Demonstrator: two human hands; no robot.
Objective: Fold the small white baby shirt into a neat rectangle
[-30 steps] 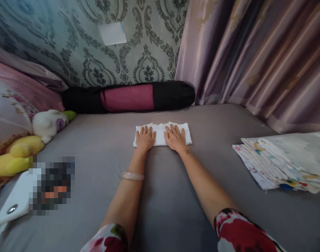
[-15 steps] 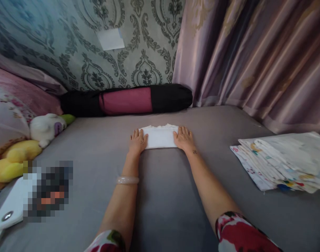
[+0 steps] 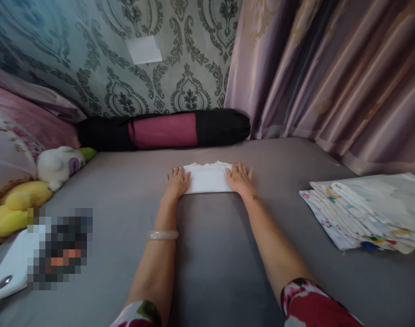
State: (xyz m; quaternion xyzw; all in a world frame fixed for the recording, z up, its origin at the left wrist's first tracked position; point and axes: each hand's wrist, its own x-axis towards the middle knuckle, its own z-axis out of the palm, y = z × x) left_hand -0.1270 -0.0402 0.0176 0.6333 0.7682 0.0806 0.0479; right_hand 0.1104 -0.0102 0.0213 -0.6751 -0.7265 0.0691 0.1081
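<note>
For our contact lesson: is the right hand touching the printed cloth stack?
Apart: the head view shows grey sheet between right hand and printed cloth stack.

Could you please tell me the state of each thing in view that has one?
White cloth: folded, lying flat
Left hand: open, resting at the cloth's left end
Right hand: open, resting at the cloth's right end
Bangle: worn above the left hand
Fabric pile: folded, stacked
Curtain: hanging in pleats
Long bag: lying lengthwise
Pixelated item: cannot tell
</note>
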